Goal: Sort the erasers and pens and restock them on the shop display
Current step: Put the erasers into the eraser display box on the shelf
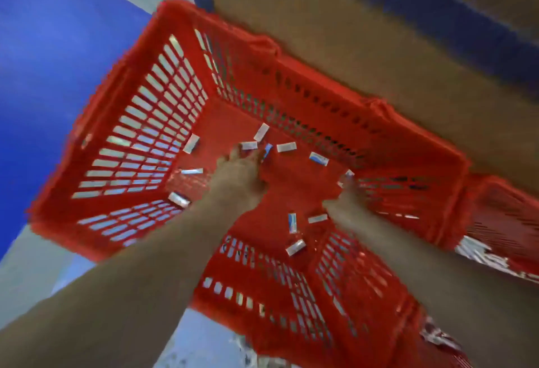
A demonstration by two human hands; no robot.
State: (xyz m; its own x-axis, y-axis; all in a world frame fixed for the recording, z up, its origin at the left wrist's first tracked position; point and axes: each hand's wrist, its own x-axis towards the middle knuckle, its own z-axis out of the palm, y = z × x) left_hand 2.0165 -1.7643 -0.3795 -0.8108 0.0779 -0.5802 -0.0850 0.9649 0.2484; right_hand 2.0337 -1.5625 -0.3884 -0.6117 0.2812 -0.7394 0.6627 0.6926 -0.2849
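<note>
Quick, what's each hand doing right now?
Left hand: at an eraser in the basket; grip cannot be told.
Right hand: blurred, cannot be told.

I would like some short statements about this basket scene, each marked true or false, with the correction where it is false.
1. The left hand and the right hand both reach into the red basket. True.
2. The basket's walls are solid. False: they are slotted.
3. Erasers lie scattered on the basket floor. True.
4. A cardboard box stands outside the basket, by its far wall. True.
5. The hands wear gloves. False: they are bare.
</note>
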